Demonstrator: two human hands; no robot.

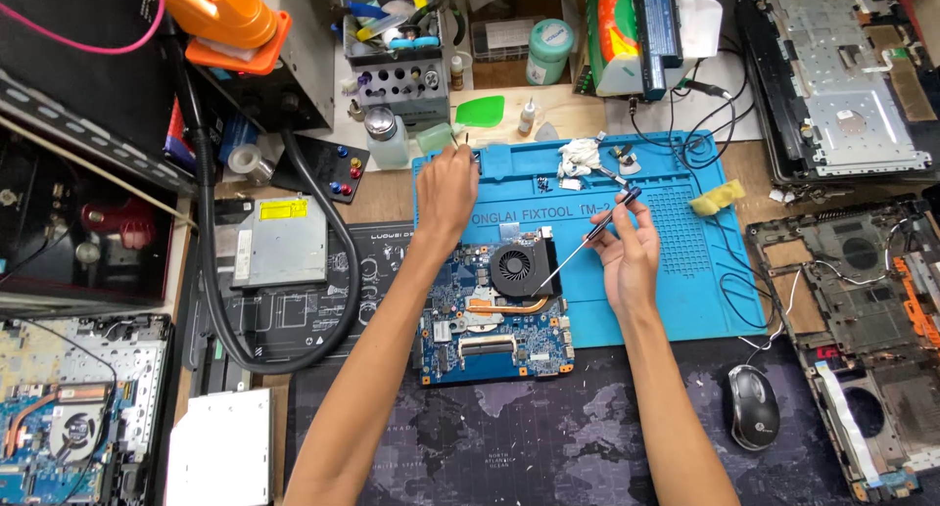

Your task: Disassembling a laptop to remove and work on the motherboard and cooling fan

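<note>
Head view over a crowded repair worktop [685, 437]: a blue laptop motherboard [494, 320] lies at the near edge of a blue silicone work mat [685, 281], its black cooling fan [519, 268] and copper heat pipe [509, 305] uppermost. The right hand [627, 256] has its grip closed round the handle of a slim screwdriver [587, 237], whose shaft slants down to the board just beside the fan. The left hand [446, 188] reaches away to the mat's far left corner, fingers pinched as if on something tiny; what it has hold of, if anything, is too small to tell. Small dark screws [541, 183] lie loose on the mat near a crumpled white wipe [580, 157]. Judged from this, the risks are plain: with one hand off the board, a slip of the driver tip could gouge the circuitry or nick a fan blade, and a dropped screw could vanish among the clutter or land on the board itself. A black mouse [752, 406] and a stripped laptop base [862, 300] sit to the right
</note>
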